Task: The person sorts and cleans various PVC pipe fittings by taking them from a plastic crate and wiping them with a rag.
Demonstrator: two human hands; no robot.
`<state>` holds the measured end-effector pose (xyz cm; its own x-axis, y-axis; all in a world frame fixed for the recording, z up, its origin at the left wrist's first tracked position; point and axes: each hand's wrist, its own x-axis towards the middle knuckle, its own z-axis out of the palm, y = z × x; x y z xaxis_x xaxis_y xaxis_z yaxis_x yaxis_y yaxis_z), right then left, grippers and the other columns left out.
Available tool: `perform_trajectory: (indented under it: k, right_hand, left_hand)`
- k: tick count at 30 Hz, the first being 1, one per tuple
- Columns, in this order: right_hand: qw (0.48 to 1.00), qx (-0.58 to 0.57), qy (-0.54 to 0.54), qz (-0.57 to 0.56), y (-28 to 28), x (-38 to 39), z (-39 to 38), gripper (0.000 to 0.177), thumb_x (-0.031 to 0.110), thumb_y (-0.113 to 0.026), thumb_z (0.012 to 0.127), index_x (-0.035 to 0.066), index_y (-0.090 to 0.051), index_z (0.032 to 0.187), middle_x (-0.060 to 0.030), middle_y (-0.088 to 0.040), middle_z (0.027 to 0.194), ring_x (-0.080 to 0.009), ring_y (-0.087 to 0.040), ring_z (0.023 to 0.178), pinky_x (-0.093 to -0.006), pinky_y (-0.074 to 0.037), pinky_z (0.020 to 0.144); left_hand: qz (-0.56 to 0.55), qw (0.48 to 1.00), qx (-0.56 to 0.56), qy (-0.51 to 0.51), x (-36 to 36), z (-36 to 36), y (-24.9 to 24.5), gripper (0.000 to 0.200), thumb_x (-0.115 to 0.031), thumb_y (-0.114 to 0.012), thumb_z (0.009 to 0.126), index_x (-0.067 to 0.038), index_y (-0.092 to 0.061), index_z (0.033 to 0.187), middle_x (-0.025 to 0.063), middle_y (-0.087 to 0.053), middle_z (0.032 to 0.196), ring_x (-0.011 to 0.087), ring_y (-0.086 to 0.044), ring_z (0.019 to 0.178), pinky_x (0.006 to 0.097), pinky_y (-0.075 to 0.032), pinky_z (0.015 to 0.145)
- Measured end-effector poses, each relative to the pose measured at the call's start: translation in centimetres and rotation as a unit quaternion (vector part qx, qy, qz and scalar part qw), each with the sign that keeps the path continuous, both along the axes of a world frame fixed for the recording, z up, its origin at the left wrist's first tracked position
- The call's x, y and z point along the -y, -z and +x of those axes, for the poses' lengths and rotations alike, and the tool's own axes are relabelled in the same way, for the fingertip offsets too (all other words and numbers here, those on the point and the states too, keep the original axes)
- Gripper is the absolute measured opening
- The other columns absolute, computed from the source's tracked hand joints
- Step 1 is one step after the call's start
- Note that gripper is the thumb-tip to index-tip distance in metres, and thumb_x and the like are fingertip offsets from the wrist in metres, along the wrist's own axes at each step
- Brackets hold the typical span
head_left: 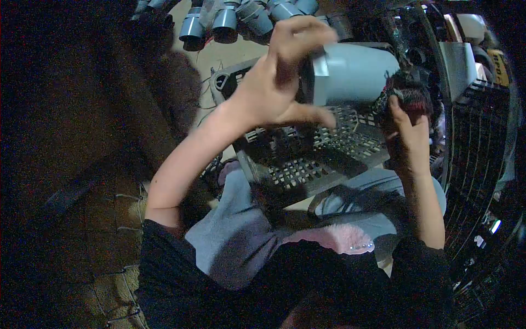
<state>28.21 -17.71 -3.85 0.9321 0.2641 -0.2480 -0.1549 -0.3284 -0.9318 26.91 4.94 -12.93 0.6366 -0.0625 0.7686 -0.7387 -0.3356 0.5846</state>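
Note:
My left hand (pixel 279 77) reaches in from the left, slightly blurred, thumb and fingers spread wide apart. Its fingertips overlap the open left end of a large pale grey pipe fitting (pixel 361 71), which lies on its side. Below the fitting is a black perforated plastic crate (pixel 301 159). On the right, my right hand (pixel 408 129) is closed around a dark brush (pixel 411 98), thumb along its near side and bristles facing up. The brush is close to the fitting's right end, and its handle is hidden by my fingers.
Several grey pipe fittings (pixel 224 22) stand in a row at the back. Dark wire racks (pixel 476 131) rise along the right side, with a yellow lettered box (pixel 497 67) behind. My knees (pixel 230 219) are right below the crate, and a pink fluffy item (pixel 339 237) lies at my lap.

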Motion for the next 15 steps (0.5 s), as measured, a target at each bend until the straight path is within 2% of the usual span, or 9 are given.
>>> perform_trajectory:
  k: [3, 4, 7, 10, 13, 15]
  right_hand:
    - [0.994, 0.101, -0.039, -0.025, 0.4, 0.5, -0.1, 0.025, 0.006, -0.067, 0.079, -0.001, -0.062, 0.102, -0.0069, -0.066, 0.097, -0.0130, -0.061, 0.088, -0.0266, -0.044, 0.084]
    - [0.995, 0.090, -0.037, -0.030, 0.4, 0.6, -0.1, 0.025, 0.005, -0.068, 0.078, -0.002, -0.062, 0.102, -0.0070, -0.066, 0.096, -0.0130, -0.061, 0.088, -0.0267, -0.045, 0.084]
    - [0.995, 0.072, -0.036, -0.056, 0.1, 0.7, 0.0, 0.025, 0.003, -0.069, 0.076, -0.002, -0.063, 0.100, -0.0072, -0.067, 0.094, -0.0129, -0.062, 0.086, -0.0268, -0.045, 0.083]
    - [0.989, 0.086, -0.044, -0.111, -0.4, 0.3, -0.2, 0.024, 0.003, -0.070, 0.075, -0.002, -0.063, 0.097, -0.0072, -0.067, 0.092, -0.0129, -0.063, 0.084, -0.0265, -0.046, 0.081]
    - [0.982, 0.106, -0.049, -0.148, -1.1, -0.1, -0.6, 0.023, 0.004, -0.071, 0.074, -0.001, -0.063, 0.095, -0.0073, -0.067, 0.091, -0.0125, -0.063, 0.082, -0.0258, -0.047, 0.079]
    - [0.984, 0.101, -0.057, -0.136, -1.3, -0.2, -0.6, 0.023, 0.004, -0.072, 0.073, -0.001, -0.063, 0.094, -0.0075, -0.067, 0.090, -0.0120, -0.063, 0.082, -0.0253, -0.047, 0.078]
  left_hand:
    - [-0.117, 0.971, -0.198, 0.062, 0.9, -1.2, -0.7, 0.070, -0.050, -0.053, 0.086, -0.006, -0.023, 0.131, 0.0233, -0.045, 0.111, 0.0368, -0.051, 0.099, 0.0403, -0.041, 0.087]
    - [-0.122, 0.946, -0.290, 0.078, 1.0, -1.6, -1.4, 0.071, -0.053, -0.048, 0.087, -0.006, -0.019, 0.131, 0.0268, -0.046, 0.108, 0.0374, -0.052, 0.098, 0.0400, -0.040, 0.087]
    - [-0.144, 0.937, -0.305, 0.093, 1.5, -1.9, -1.5, 0.069, -0.053, -0.050, 0.086, -0.006, -0.023, 0.128, 0.0265, -0.044, 0.110, 0.0394, -0.052, 0.096, 0.0415, -0.041, 0.086]
    - [-0.064, 0.978, -0.195, 0.039, 1.6, -2.0, -0.1, 0.070, -0.047, -0.059, 0.082, -0.006, -0.024, 0.126, 0.0244, -0.042, 0.112, 0.0392, -0.052, 0.093, 0.0421, -0.042, 0.085]
    - [0.021, 1.000, -0.013, 0.018, 0.9, -0.4, 0.3, 0.076, -0.040, -0.070, 0.074, -0.009, -0.025, 0.127, 0.0207, -0.040, 0.115, 0.0390, -0.052, 0.091, 0.0430, -0.045, 0.082]
    - [0.039, 0.999, -0.018, 0.012, 0.6, -0.7, -0.7, 0.074, -0.036, -0.074, 0.069, -0.013, -0.031, 0.125, 0.0185, -0.039, 0.115, 0.0378, -0.052, 0.092, 0.0423, -0.047, 0.079]
